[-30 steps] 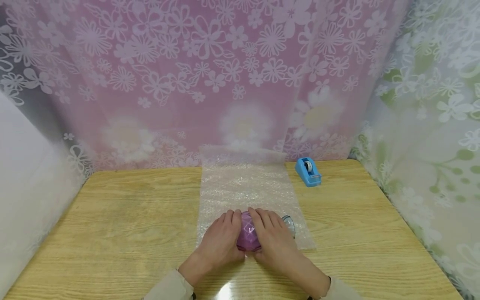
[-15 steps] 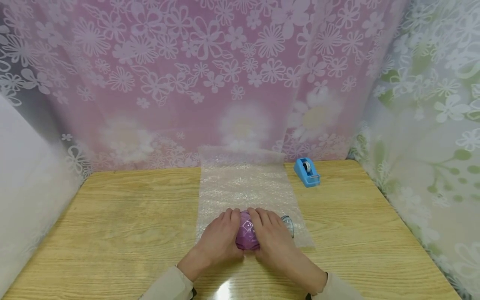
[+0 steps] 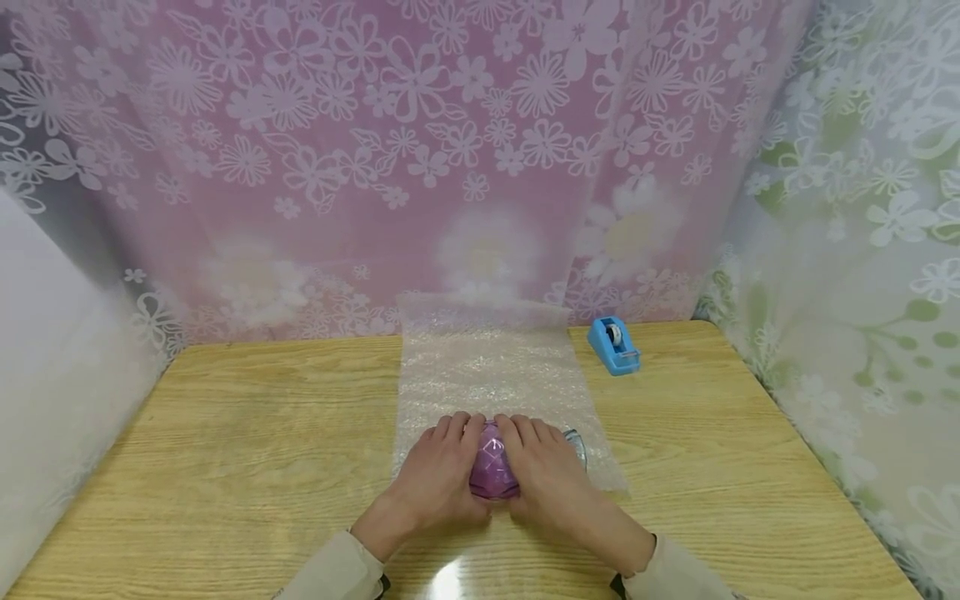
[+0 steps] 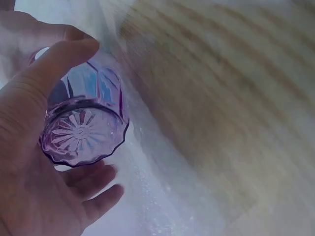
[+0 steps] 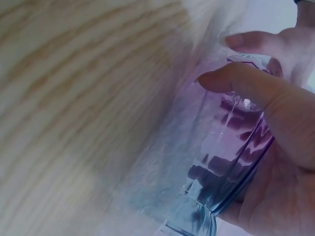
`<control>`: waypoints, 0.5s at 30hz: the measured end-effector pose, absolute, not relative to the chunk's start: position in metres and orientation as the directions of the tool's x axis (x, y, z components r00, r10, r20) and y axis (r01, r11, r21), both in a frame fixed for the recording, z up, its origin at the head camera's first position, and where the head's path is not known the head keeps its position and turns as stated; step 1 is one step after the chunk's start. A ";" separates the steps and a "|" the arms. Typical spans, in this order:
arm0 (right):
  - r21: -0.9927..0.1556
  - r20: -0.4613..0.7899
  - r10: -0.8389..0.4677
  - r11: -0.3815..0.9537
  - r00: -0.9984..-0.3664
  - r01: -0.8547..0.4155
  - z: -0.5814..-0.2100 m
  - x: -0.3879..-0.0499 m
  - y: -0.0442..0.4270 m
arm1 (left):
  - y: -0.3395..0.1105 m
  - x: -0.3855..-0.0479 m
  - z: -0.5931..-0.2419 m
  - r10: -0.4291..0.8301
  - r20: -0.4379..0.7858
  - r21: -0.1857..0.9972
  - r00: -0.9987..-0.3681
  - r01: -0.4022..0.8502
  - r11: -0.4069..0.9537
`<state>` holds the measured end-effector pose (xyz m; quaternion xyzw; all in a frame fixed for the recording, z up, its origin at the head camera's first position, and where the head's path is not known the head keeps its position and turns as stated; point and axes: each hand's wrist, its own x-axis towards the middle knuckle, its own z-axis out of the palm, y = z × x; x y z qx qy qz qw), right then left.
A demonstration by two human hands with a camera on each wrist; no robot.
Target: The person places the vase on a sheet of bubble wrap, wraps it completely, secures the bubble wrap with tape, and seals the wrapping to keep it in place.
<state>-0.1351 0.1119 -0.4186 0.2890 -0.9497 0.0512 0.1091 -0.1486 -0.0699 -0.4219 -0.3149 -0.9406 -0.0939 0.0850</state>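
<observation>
Clasping a glass vase (image 3: 493, 467) on its side at the near end of the bubble wrap (image 3: 487, 362), lengthwise left to right: curled round its left end with the left hand (image 3: 442, 468), round its middle with the right hand (image 3: 552, 471).

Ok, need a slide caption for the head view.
Both hands grip a purple-to-blue glass vessel sideways over bubble wrap on a wood-grain table, blue tape dispenser beyond.
</observation>
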 end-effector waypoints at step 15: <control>-0.061 0.196 -0.559 0.813 -0.806 -0.579 -0.413 -0.144 0.112 | -0.063 -0.142 -0.426 0.579 0.370 -0.153 -0.727 0.567 0.809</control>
